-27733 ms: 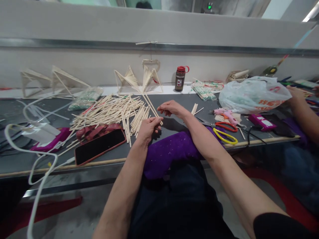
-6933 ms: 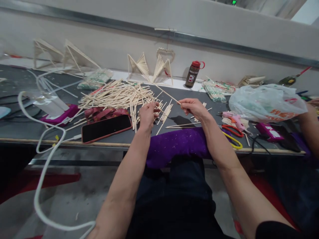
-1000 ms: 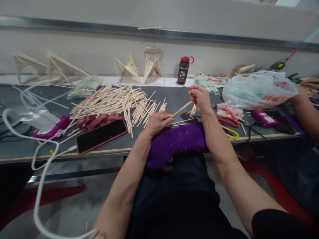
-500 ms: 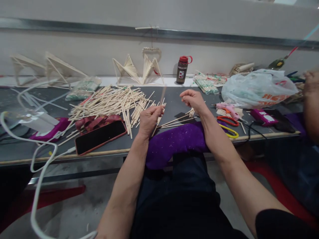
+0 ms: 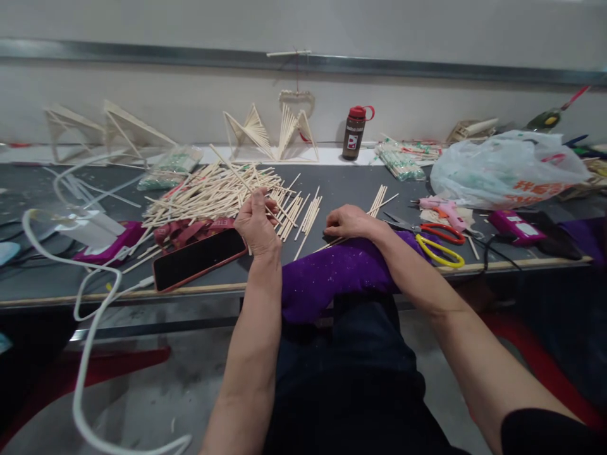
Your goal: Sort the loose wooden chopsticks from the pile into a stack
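My left hand (image 5: 258, 221) is closed on a thin wooden stick (image 5: 230, 165) that slants up to the left over a heap of loose sticks (image 5: 190, 196). Small groups of sticks (image 5: 310, 215) lie side by side just right of it. My right hand (image 5: 346, 222) rests low at the near edge of the table, fingers curled down by the purple cloth (image 5: 332, 275); what its fingertips hold, if anything, is hidden. More sticks (image 5: 378, 201) fan out behind that hand.
Scissors (image 5: 439, 240), a pink glue gun (image 5: 446, 212) and a plastic bag (image 5: 502, 170) are on the right. A phone (image 5: 199, 259) and white cable (image 5: 90, 341) lie left. Stick models (image 5: 251, 133) and a bottle (image 5: 354, 134) stand at the back.
My left hand has moved left to the heap, its stick now slanting left. My right hand has come down to the cloth's edge. The view has shifted slightly; the other person's arm is out of view.
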Action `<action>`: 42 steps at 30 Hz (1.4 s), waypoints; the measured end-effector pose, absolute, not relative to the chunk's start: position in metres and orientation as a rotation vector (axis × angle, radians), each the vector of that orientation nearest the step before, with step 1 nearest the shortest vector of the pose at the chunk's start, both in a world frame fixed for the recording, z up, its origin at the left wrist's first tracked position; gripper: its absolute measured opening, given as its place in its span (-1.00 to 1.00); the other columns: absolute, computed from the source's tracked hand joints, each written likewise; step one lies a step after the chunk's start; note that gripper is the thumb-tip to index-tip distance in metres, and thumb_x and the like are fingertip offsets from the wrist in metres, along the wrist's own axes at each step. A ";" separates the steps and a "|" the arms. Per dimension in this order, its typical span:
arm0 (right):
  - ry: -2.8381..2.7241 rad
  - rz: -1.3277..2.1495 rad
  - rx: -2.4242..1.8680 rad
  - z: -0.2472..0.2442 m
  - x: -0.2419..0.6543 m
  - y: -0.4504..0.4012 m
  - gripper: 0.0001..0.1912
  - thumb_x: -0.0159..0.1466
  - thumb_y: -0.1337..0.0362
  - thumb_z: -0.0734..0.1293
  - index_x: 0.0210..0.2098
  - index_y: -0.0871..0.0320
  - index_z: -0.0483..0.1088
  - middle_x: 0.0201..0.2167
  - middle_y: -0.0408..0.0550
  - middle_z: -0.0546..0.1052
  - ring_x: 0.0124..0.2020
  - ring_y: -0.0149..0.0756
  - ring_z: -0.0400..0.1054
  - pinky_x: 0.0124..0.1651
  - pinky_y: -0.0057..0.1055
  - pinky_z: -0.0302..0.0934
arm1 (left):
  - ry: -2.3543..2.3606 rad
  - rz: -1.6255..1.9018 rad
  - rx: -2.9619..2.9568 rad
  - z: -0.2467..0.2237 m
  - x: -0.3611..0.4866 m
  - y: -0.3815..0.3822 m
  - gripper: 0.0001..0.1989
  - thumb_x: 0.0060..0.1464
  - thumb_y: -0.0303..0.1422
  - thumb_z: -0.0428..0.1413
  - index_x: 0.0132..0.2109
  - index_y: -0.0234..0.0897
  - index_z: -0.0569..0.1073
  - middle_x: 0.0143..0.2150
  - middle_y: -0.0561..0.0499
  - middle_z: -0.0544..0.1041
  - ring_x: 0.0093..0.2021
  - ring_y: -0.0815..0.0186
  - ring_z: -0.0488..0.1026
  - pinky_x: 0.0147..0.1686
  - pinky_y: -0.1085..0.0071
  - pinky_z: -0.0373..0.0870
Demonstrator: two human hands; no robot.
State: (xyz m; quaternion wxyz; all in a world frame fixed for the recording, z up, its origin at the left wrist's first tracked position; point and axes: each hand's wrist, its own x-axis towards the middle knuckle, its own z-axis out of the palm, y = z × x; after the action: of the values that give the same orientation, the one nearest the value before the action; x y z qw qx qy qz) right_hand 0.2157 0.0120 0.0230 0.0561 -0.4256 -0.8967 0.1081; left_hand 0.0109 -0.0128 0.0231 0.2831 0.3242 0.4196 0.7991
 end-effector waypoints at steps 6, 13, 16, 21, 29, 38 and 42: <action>-2.730 0.213 -1.115 0.022 0.197 0.005 -0.65 0.27 0.27 0.25 0.04 0.06 0.43 -0.12 -0.03 0.48 -0.22 -0.32 0.34 -0.28 -0.46 0.04 | 1.102 2.170 0.861 0.024 0.009 -0.014 -0.74 0.09 -0.17 0.14 -0.29 -0.28 0.55 -0.57 0.11 0.42 -0.65 0.53 0.27 -0.72 0.57 0.07; -2.840 -0.007 -1.211 0.024 0.186 -0.004 -0.72 0.33 0.23 0.18 -0.11 0.09 0.49 -0.09 0.02 0.45 -0.24 -0.30 0.35 -0.38 -0.42 -0.02 | 1.095 2.168 0.871 0.020 0.008 -0.013 -0.74 0.10 -0.17 0.14 -0.29 -0.29 0.55 -0.56 0.09 0.44 -0.62 0.53 0.30 -0.71 0.58 0.09; -2.829 0.015 -1.239 0.023 0.192 -0.002 -0.72 0.34 0.20 0.17 -0.16 0.10 0.51 -0.18 0.00 0.49 -0.26 -0.31 0.36 -0.35 -0.42 0.01 | 1.084 2.162 0.880 0.020 0.009 -0.014 -0.74 0.09 -0.17 0.15 -0.30 -0.30 0.56 -0.57 0.09 0.44 -0.63 0.53 0.29 -0.71 0.57 0.08; -2.730 -0.079 -1.357 0.027 0.191 0.035 -0.67 0.36 0.29 0.12 -0.04 0.04 0.47 -0.10 -0.01 0.49 -0.18 -0.25 0.37 -0.31 -0.41 0.07 | 1.093 2.123 0.880 0.022 0.011 -0.016 -0.74 0.06 -0.17 0.16 -0.31 -0.29 0.56 -0.57 0.09 0.44 -0.64 0.52 0.29 -0.71 0.57 0.07; -2.816 -0.303 -1.443 0.023 0.178 0.104 -0.66 0.34 0.33 0.12 -0.03 0.07 0.46 -0.02 0.07 0.46 -0.13 -0.18 0.38 -0.30 -0.39 0.10 | 1.107 2.085 0.938 0.018 0.012 -0.013 -0.76 0.06 -0.18 0.17 -0.33 -0.28 0.57 -0.58 0.11 0.42 -0.64 0.53 0.28 -0.72 0.58 0.05; -2.719 -0.240 -1.522 0.016 0.204 0.102 -0.71 0.26 0.32 0.22 -0.05 0.08 0.43 -0.04 0.02 0.50 -0.10 -0.16 0.39 -0.23 -0.38 0.19 | 1.102 2.062 0.938 0.019 0.013 -0.015 -0.75 0.05 -0.16 0.18 -0.34 -0.27 0.57 -0.58 0.10 0.44 -0.64 0.53 0.30 -0.71 0.57 0.05; -2.692 -0.199 -1.565 0.016 0.209 0.101 -0.70 0.23 0.34 0.23 -0.05 0.09 0.43 -0.06 0.04 0.51 -0.10 -0.14 0.39 -0.21 -0.36 0.20 | 1.117 2.052 0.939 0.019 0.013 -0.014 -0.74 0.04 -0.16 0.18 -0.35 -0.28 0.56 -0.59 0.10 0.44 -0.65 0.53 0.29 -0.72 0.57 0.05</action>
State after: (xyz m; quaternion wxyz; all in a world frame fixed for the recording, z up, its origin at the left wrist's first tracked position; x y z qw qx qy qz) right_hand 0.2091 0.1012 0.0157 0.0106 -0.5016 -0.8627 -0.0638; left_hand 0.0134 -0.0141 0.0193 0.3068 0.3550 0.4221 0.7757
